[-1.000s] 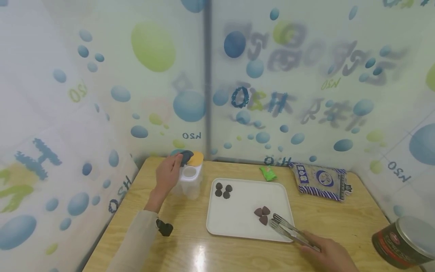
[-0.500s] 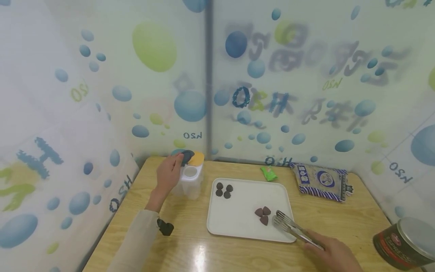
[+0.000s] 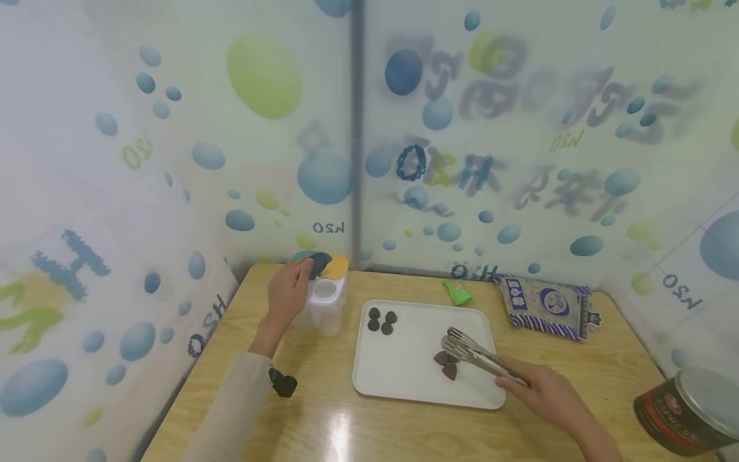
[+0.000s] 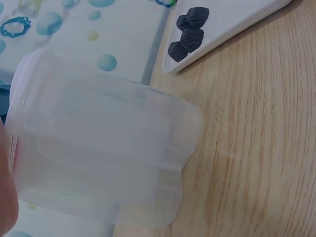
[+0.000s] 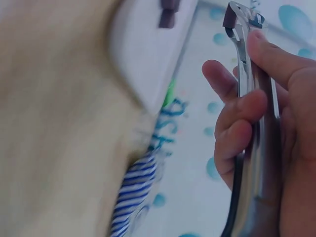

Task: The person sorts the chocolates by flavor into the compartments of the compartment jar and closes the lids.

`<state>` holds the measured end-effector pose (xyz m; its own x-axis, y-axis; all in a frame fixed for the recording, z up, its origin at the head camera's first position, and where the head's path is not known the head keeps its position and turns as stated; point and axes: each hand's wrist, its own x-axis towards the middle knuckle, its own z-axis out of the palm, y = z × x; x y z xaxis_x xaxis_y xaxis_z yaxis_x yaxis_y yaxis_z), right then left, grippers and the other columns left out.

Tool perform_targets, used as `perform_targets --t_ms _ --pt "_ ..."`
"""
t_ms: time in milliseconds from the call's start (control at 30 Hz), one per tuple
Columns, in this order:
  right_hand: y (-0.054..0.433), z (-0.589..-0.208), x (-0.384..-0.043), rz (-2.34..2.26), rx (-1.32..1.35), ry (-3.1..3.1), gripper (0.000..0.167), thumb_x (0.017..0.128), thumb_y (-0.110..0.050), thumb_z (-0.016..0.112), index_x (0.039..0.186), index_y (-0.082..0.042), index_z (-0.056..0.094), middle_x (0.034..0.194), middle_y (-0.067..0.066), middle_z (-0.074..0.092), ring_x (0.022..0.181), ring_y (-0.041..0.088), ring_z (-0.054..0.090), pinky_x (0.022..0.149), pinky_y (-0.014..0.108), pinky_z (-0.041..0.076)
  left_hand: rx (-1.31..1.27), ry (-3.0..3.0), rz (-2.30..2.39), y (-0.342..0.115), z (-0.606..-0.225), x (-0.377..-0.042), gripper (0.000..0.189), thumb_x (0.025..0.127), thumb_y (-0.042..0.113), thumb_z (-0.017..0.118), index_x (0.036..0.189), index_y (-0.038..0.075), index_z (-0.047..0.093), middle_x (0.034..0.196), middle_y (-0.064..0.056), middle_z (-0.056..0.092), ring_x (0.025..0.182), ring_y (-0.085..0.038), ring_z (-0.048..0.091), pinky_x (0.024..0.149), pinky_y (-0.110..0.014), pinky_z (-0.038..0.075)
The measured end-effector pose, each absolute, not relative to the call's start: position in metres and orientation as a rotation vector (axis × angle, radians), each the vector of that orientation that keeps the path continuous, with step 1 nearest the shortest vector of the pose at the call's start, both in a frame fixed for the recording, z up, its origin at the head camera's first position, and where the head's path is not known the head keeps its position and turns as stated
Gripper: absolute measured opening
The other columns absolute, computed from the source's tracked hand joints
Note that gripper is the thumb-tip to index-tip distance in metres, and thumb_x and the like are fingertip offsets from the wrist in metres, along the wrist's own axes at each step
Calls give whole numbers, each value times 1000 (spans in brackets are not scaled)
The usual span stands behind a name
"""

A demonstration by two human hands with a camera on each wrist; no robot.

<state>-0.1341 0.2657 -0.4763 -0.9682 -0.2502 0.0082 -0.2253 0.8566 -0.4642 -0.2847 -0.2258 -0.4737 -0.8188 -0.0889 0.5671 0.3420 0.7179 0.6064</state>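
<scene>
My left hand (image 3: 287,292) pinches the raised dark blue flip lid (image 3: 319,264) of a clear plastic storage container (image 3: 326,314), baring a round opening in its top. In the left wrist view the container's translucent wall (image 4: 108,133) fills much of the frame. My right hand (image 3: 537,388) grips metal tongs (image 3: 479,356), whose tips hang over brown wedge-shaped pieces (image 3: 450,371) on a white tray (image 3: 398,378). In the right wrist view, a brown piece (image 5: 229,17) shows at the tongs' tips. Dark ridged round pieces (image 3: 374,325) sit at the tray's far left.
Behind the tray lies a small green packet (image 3: 458,292). To its right is a clipped blue-and-white bag (image 3: 545,307). A dark can (image 3: 687,410) stands at the table's right edge. The container also has a yellow lid (image 3: 337,266). Patterned walls enclose the wooden table (image 3: 312,410).
The tongs and my right hand first drew slightly right, then moved up and left over the brown pieces. My left hand has kept its hold on the lid.
</scene>
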Motion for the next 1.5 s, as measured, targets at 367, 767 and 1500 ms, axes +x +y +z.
perform_targets --t_ms 367,767,1500 --pt "209 -450 -182 -784 -687 2936 53 96 -45 62 141 -17 58 106 -2 71 61 0 42 54 21 36 -202 -2352 -952 -222 -471 -282 56 107 36 42 60 8 56 126 -14 69 122 -37 63 110 -48 44" --pt "113 -417 -231 -820 -941 2867 58 98 -50 57 144 -16 54 124 7 71 88 15 68 70 32 51 -180 -2374 -943 -223 -472 -285 54 106 38 42 74 4 68 128 -11 69 123 -36 63 109 -49 44" --pt "59 -414 -249 -738 -982 2809 58 97 -49 58 146 -19 52 123 5 71 87 15 65 81 40 54 -179 -2343 -927 -224 -470 -279 50 106 32 47 67 6 63 124 -11 71 122 -36 63 102 -54 49"
